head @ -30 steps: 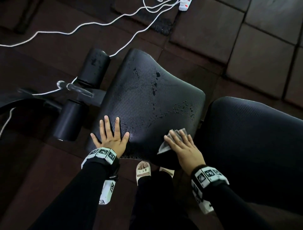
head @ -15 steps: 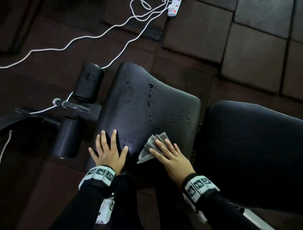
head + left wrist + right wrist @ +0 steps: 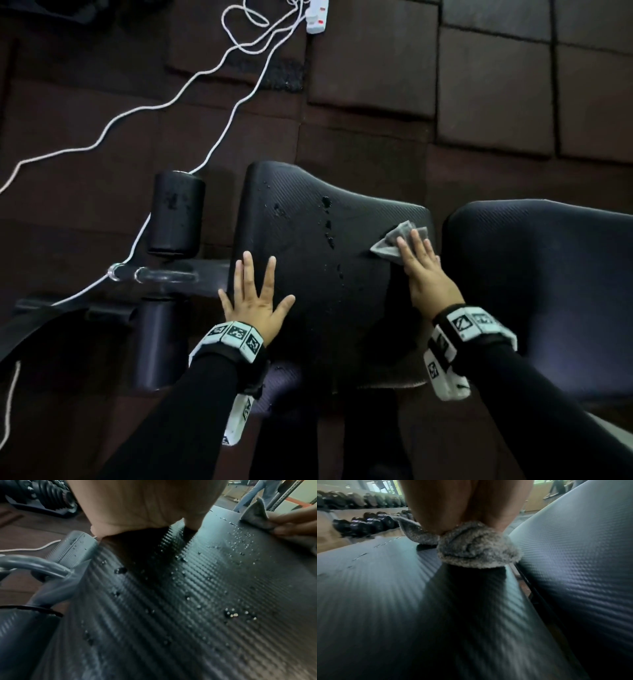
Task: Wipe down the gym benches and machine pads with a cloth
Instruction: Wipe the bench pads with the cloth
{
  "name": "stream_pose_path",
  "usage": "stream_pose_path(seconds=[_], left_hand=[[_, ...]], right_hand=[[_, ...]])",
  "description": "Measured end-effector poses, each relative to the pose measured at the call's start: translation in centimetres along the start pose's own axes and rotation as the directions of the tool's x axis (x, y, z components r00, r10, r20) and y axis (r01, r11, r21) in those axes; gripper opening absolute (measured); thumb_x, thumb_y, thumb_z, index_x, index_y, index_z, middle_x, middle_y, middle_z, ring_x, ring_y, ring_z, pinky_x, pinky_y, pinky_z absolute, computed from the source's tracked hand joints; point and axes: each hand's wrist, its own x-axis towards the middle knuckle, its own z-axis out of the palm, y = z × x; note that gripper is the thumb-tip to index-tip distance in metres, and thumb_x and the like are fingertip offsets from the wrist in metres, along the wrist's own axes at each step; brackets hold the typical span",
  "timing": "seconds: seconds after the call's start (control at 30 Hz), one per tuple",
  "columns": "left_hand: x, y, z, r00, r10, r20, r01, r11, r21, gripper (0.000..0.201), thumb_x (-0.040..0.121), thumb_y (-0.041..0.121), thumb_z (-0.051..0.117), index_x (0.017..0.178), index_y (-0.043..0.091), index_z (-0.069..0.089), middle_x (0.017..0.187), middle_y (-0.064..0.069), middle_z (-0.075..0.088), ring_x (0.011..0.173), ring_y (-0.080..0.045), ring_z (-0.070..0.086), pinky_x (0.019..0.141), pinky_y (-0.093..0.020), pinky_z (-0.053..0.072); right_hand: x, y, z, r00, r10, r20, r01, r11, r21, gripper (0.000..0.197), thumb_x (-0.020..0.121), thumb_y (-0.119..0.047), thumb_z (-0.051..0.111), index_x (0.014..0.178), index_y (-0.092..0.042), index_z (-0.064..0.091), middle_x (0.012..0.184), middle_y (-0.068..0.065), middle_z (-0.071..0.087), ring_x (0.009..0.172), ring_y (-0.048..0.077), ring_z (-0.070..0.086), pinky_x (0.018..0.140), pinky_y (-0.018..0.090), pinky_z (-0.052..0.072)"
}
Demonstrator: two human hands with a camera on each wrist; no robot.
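- A right hand (image 3: 426, 270) presses a grey cloth (image 3: 394, 241) flat against the black seat pad (image 3: 325, 291), right of centre in the head view; its fingers lie straight on top, the cloth bunched under and beyond the fingertips.
- The left hand (image 3: 253, 301) rests splayed and empty on the pad's left edge.
- Water droplets (image 3: 231, 614) bead the textured vinyl between the hands.
- A second pad (image 3: 548, 291) sits at the right.

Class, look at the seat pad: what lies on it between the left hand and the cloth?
Water droplets on bare seat pad, per head view.
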Motion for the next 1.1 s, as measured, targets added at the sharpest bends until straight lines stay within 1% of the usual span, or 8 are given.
stream_pose_path(seconds=[0.2,0.37,0.57,0.67,0.73,0.8,0.93,1.1], left_hand=[[0.1,0.1,-0.1,0.999,-0.007,0.041,0.007,1.000,0.015,0.083,0.087,0.067,0.027,0.115,0.053,-0.050,0.129,0.010,-0.060,0.110,-0.003,-0.059,0.110,-0.057,-0.010],[0.1,0.3,-0.3,0.997,-0.022,0.073,0.021,1.000,0.020,0.083,0.087,0.067,0.026,0.114,0.052,-0.051,0.128,0.008,-0.061,0.110,-0.005,-0.060,0.111,-0.057,-0.010],[-0.1,0.3,-0.3,0.999,-0.010,0.033,0.009,1.000,0.011,0.084,0.087,0.067,0.029,0.117,0.053,-0.048,0.131,0.010,-0.059,0.113,-0.004,-0.058,0.111,-0.059,-0.005],[-0.2,0.2,-0.4,1.000,-0.006,0.028,0.006,1.000,0.009,0.084,0.087,0.066,0.030,0.117,0.054,-0.047,0.130,0.012,-0.059,0.113,-0.003,-0.057,0.112,-0.059,-0.004],[-0.2,0.2,-0.5,0.999,-0.007,0.043,0.007,1.000,0.006,0.083,0.088,0.066,0.029,0.116,0.053,-0.048,0.128,0.012,-0.060,0.112,-0.003,-0.058,0.112,-0.059,-0.004],[-0.1,0.3,-0.6,0.998,-0.005,0.056,0.004,1.000,0.010,0.082,0.088,0.067,0.028,0.116,0.053,-0.048,0.127,0.011,-0.061,0.111,-0.004,-0.059,0.112,-0.059,-0.005],[-0.3,0.4,-0.8,0.997,0.000,0.077,-0.001,1.000,0.002,0.081,0.088,0.067,0.028,0.116,0.052,-0.048,0.127,0.011,-0.061,0.111,-0.004,-0.058,0.112,-0.058,-0.008],[-0.4,0.5,-0.9,0.996,-0.011,0.086,0.011,1.000,0.003,0.081,0.088,0.066,0.028,0.116,0.052,-0.047,0.126,0.011,-0.061,0.116,-0.006,-0.053,0.112,-0.057,-0.008]], right_hand=[[4.4,-0.6,-2.1,0.994,0.108,-0.009,-0.107,0.993,0.049,0.068,0.095,-0.002,0.037,0.148,-0.029,0.004,0.157,-0.004,-0.009,0.145,0.021,-0.009,0.115,0.036,0.001],[7.1,-3.9,-2.5,0.988,0.157,-0.003,-0.156,0.985,0.066,0.066,0.095,-0.002,0.034,0.149,-0.028,0.007,0.158,0.000,-0.006,0.144,0.031,-0.011,0.115,0.044,0.002],[3.6,-9.8,2.6,0.989,-0.145,0.018,0.145,0.989,-0.015,0.078,0.087,0.008,0.038,0.149,-0.028,0.006,0.154,-0.004,-0.014,0.142,0.031,-0.015,0.114,0.042,-0.004],[-0.7,-8.6,4.6,0.966,-0.247,0.072,0.251,0.966,-0.056,0.081,0.085,0.004,0.039,0.145,-0.031,-0.002,0.153,-0.008,-0.015,0.142,0.026,-0.016,0.115,0.037,-0.004],[-3.2,-6.4,4.7,0.961,-0.272,0.058,0.275,0.959,-0.062,0.077,0.085,0.002,0.039,0.144,-0.030,0.000,0.153,-0.007,-0.010,0.143,0.025,-0.011,0.116,0.034,0.000],[-4.4,-4.3,3.8,0.977,-0.211,0.023,0.212,0.976,-0.058,0.077,0.083,0.006,0.039,0.144,-0.026,0.006,0.153,-0.005,-0.005,0.142,0.025,-0.006,0.116,0.035,0.006],[-2.1,-2.1,1.4,0.999,0.032,-0.038,-0.033,0.998,-0.046,0.085,0.080,0.014,0.041,0.146,-0.023,0.003,0.151,-0.007,-0.013,0.144,0.026,-0.006,0.117,0.036,0.007],[4.0,-4.6,-0.6,0.979,0.192,-0.066,-0.188,0.980,0.064,0.083,0.081,0.013,0.037,0.150,-0.020,0.004,0.157,0.002,-0.010,0.144,0.031,-0.011,0.117,0.039,0.001]])
